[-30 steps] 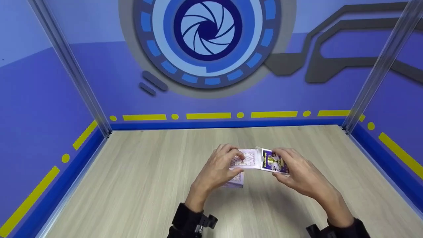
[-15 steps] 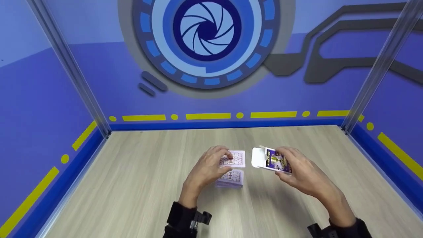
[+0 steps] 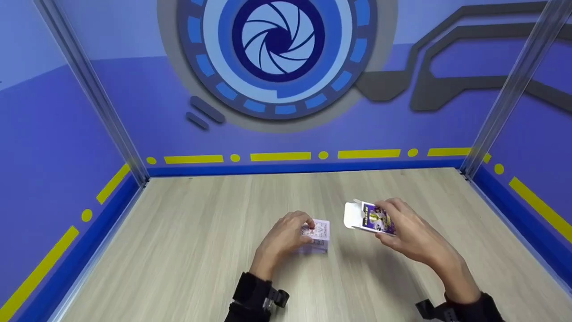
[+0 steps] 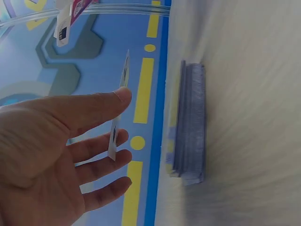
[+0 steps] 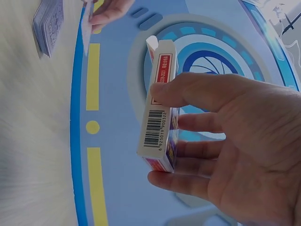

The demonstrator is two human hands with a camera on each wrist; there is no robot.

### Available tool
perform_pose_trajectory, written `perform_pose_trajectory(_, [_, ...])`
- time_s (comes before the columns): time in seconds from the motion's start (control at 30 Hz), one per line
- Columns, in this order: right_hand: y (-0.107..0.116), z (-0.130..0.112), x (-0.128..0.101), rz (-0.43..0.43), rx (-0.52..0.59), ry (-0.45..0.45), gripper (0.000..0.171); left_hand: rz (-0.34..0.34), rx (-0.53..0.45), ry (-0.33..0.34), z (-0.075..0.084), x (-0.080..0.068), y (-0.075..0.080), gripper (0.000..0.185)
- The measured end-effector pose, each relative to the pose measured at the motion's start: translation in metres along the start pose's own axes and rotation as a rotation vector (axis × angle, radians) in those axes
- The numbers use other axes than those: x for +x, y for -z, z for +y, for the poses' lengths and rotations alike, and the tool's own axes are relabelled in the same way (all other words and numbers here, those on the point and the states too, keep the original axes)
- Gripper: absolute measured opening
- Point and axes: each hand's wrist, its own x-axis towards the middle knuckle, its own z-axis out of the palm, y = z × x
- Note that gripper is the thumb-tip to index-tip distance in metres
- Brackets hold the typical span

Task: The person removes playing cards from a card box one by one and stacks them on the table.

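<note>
My left hand (image 3: pixel 282 237) pinches a thin playing card (image 4: pixel 121 77) between thumb and fingers, its patterned back facing up in the head view. Below it, apart from the card in the left wrist view, a deck of playing cards (image 4: pixel 190 122) lies on the table, its edges a little uneven. To the right, my right hand (image 3: pixel 413 235) grips a card box (image 5: pixel 157 103) with thumb and fingers around its sides. The box's white flap (image 3: pixel 353 215) hangs open toward the left hand. A barcode and red label show on its narrow side in the right wrist view.
The wooden table (image 3: pixel 201 214) is bounded by a blue back wall (image 3: pixel 286 143) and side walls with yellow dashes. Metal corner posts (image 3: pixel 96 94) stand at the back left and right. Black camera straps (image 3: pixel 252 295) sit on both wrists.
The left hand drew the card leftward away from the box's open end, then lowered it toward the deck. The right hand with the box shifted slightly right.
</note>
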Motion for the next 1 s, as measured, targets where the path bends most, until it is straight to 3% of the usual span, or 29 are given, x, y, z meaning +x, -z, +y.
perform_pose_trajectory(0.17, [0.000,0.001,0.000,-0.024,-0.002,-0.028,0.062,-0.021,-0.003,0.045,-0.006,0.000,-0.009,0.026])
perform_pose_trajectory(0.37, [0.000,0.002,0.000,-0.038,0.002,-0.028,0.062,-0.032,-0.024,0.050,-0.013,0.001,-0.016,0.027])
perform_pose_trajectory(0.67, [0.002,0.001,0.000,-0.048,-0.010,-0.041,0.062,-0.081,-0.027,0.111,-0.016,0.000,-0.021,0.028])
perform_pose_trajectory(1.0, [0.001,0.004,0.000,-0.035,-0.010,-0.030,0.060,-0.102,-0.005,0.083,-0.016,0.000,-0.022,0.027])
